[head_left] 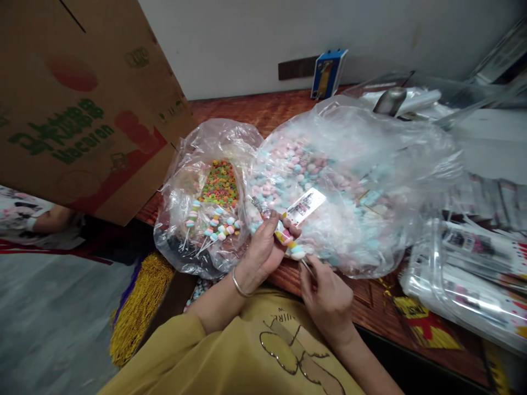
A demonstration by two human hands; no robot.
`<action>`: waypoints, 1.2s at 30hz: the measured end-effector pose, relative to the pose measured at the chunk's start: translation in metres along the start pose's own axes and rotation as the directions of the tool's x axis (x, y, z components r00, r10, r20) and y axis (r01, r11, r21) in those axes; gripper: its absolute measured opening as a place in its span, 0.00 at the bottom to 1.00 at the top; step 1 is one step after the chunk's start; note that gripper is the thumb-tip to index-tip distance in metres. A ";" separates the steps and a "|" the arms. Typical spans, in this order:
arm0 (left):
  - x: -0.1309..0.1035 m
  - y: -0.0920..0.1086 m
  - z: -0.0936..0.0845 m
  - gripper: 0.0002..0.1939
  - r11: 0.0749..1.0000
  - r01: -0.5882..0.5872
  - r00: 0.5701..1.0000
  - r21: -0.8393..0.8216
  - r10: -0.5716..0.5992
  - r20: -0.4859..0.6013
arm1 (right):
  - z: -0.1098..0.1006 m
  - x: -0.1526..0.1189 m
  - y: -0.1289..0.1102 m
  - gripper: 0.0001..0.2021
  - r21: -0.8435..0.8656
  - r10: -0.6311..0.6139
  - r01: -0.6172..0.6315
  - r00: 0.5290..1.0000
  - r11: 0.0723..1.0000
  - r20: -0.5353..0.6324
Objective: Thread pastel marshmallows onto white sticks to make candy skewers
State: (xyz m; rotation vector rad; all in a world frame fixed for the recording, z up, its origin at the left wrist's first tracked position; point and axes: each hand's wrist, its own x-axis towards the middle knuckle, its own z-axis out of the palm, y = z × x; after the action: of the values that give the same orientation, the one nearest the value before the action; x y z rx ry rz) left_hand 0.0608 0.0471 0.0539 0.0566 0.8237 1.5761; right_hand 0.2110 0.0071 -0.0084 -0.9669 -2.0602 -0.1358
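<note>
Marshmallow skewer (297, 253) held near the front edge of the surface (230, 112), before the clear bag (370, 142); left hand (263, 247) grip closed on printed wrapper (305, 206), right hand (329, 299) grip pinching the stick (305, 264); best kept aligned, pressed lightly to avoid squashing

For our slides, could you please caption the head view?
Left hand holds printed packaging and a candy skewer; right hand holds its stick.

plain pale-grey wall (230, 49) behind reddish-brown wood-grain table (230, 112), dark flat rectangular strip (296, 69) low on wall, grey faintly mottled floor (49, 312) at lower left
</note>
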 end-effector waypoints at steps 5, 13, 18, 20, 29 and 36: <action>0.000 -0.004 -0.003 0.20 0.999 -0.020 0.999 0.045 0.018 0.040 | 0.000 -0.007 -0.003 0.06 0.196 0.149 -0.164 0.985 0.967 0.092; -0.005 -0.018 -0.005 0.26 0.994 0.019 0.982 0.107 -0.039 0.187 | 0.007 0.019 -0.014 0.21 0.555 0.360 -0.791 0.454 -0.259 0.815; 0.002 -0.010 -0.007 0.23 0.998 -0.032 0.988 0.050 0.024 0.152 | -0.002 0.013 -0.007 0.14 0.577 0.467 -0.654 0.755 0.489 0.460; 0.003 -0.009 -0.007 0.23 0.997 -0.034 0.989 0.066 0.024 0.145 | -0.003 0.005 -0.004 0.12 0.450 0.373 -0.468 0.882 0.760 0.287; -0.010 -0.029 -0.011 0.25 0.979 0.078 0.956 0.189 -0.127 0.265 | 0.008 0.020 -0.012 0.18 0.557 0.306 -0.686 0.465 -0.468 0.831; -0.001 -0.010 -0.011 0.36 0.994 0.034 0.954 0.104 -0.063 0.293 | 0.008 0.016 -0.009 0.17 0.581 0.328 -0.619 0.483 -0.528 0.812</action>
State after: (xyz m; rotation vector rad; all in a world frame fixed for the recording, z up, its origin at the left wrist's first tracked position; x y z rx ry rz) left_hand 0.0639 0.0405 0.0410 0.3336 0.6593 1.4366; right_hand 0.1945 0.0133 0.0002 -0.7463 -0.7003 2.0341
